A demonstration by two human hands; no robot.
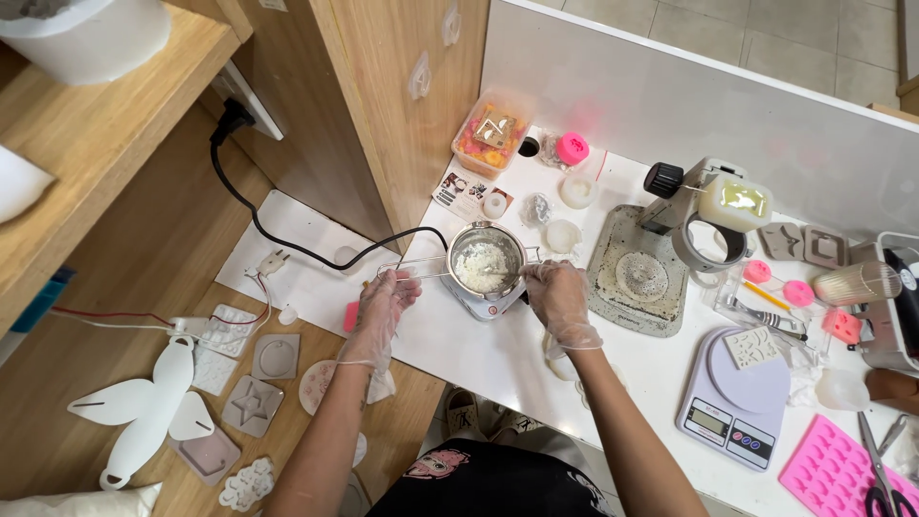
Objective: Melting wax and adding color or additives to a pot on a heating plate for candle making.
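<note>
Fingers of left hand (388,304) grip one pot (486,260) handle; right hand (558,299) stirs.

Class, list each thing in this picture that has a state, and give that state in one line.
Small metal pot: open, holds white lumpy material.
Black power cord: plugged into the wall socket.
White digital kitchen scale: platform bare.
Left hand: gloved, gripping the pot's wire handle.
Right hand: gloved, stirring tool in pot.
</note>
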